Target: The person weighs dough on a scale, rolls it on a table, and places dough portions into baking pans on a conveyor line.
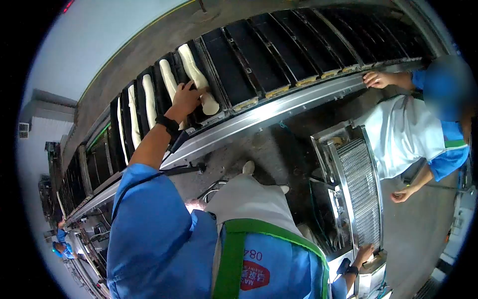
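My left hand [188,98] reaches over a row of dark baking tins, its fingers curled on the lower part of a long pale dough roll [191,65]. The dough's rounded end [210,103] shows just beyond the fingers. Beside it, several more dough rolls [148,97] lie lengthwise in their own tins. A black band circles my left wrist. At the lower right, my right hand [366,253] rests at the end of a metal mesh belt [356,189], with nothing visible in it. Its fingers show only small.
Tins without dough [239,55] continue along the line to the right. A steel rail [269,112] runs along the tins' near side. A co-worker in a white apron [403,134] stands at the right, one hand on the rail. Another person [62,246] is far off at the left.
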The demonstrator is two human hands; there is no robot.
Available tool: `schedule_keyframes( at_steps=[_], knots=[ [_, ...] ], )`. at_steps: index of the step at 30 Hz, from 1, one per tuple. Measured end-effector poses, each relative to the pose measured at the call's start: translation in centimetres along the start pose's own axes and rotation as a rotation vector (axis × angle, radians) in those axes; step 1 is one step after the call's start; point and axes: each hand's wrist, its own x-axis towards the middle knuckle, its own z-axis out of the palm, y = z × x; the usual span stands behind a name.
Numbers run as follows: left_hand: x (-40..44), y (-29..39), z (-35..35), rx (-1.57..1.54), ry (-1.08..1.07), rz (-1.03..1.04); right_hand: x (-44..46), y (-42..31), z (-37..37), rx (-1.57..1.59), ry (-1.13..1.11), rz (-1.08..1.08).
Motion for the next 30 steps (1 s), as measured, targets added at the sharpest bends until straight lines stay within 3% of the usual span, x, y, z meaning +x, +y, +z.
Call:
schedule_keyframes(
  at_steps=[4, 6, 8, 10, 11, 12, 13, 14, 16, 18, 19, 20, 22, 24, 25, 26, 28, 30],
  knots=[
    [1.8, -0.8, 2.3, 0.089, 0.141, 0.011, -0.2, 0.3, 1.1, -0.053, 0.062, -0.101],
    [2.7, -1.0, 2.5, 0.158, 0.186, 0.027, -2.6, -2.2, -2.7, -0.019, -0.011, -0.001],
    [3.2, -0.8, 2.5, -0.024, 0.024, -0.073, -1.0, 0.9, 1.1, -0.016, 0.105, -0.034],
    [2.9, -1.7, 2.6, -0.014, -0.037, 0.069, -2.4, 1.7, 1.1, 0.235, 0.132, -0.117],
    [2.4, -2.4, 3.4, -0.14, 0.094, 0.131, -3.3, 1.3, 1.1, 0.241, 0.165, -0.111],
    [2.1, -2.8, 2.9, -0.058, 0.002, 0.179, -3.9, -0.9, -0.8, 0.241, 0.202, -0.106],
    [1.5, -3.6, 3.3, -0.098, -0.006, 0.12, -3.6, -1.8, -2.1, 0.327, 0.042, -0.023],
    [0.4, -4.1, 3.7, -0.056, 0.202, 0.159, -3.3, -2.1, -2.9, 0.421, -0.117, 0.047],
    [2.4, -6.8, 9.3, -0.288, 0.103, 0.055, -2.0, -0.9, -1.5, 0.234, 0.075, -0.093],
    [2.0, -3.1, 1.9, -0.074, 0.201, -0.04, -1.4, 1.1, -0.7, 0.396, 0.373, -0.204],
    [2.3, -2.8, 1.5, -0.205, 0.297, -0.031, -4.8, -3.5, -8.6, 0.501, 0.193, 0.011],
    [2.4, -1.5, -0.5, -0.231, 0.358, 0.009, -4.4, -1.6, -8.6, 0.78, 0.095, -0.001],
    [4.5, 1.4, -1.4, -0.273, 0.406, 0.123, -5.7, -1.9, -12.2, 1.159, 0.258, -0.01],
    [5.4, 5.5, -3.9, -0.35, 0.404, 0.209, -5.2, -0.2, -14.9, 1.218, 0.29, -0.026],
    [5.5, 7.5, -5.1, -0.425, 0.412, 0.292, -4.2, 2.5, -16.0, 1.086, 0.113, -0.093],
    [5.9, 9.2, -5.9, -0.423, 0.417, 0.289, -4.4, 2.0, -17.7, 1.264, 0.211, -0.024],
    [7.1, 12.5, -5.8, -0.52, 0.373, 0.377, -2.5, 4.4, -19.1, 1.173, 0.358, -0.132],
    [7.8, 14.7, -6.0, -0.52, 0.367, 0.426, -3.2, 1.5, -24.5, 1.17, 0.308, -0.129]
  ],
)
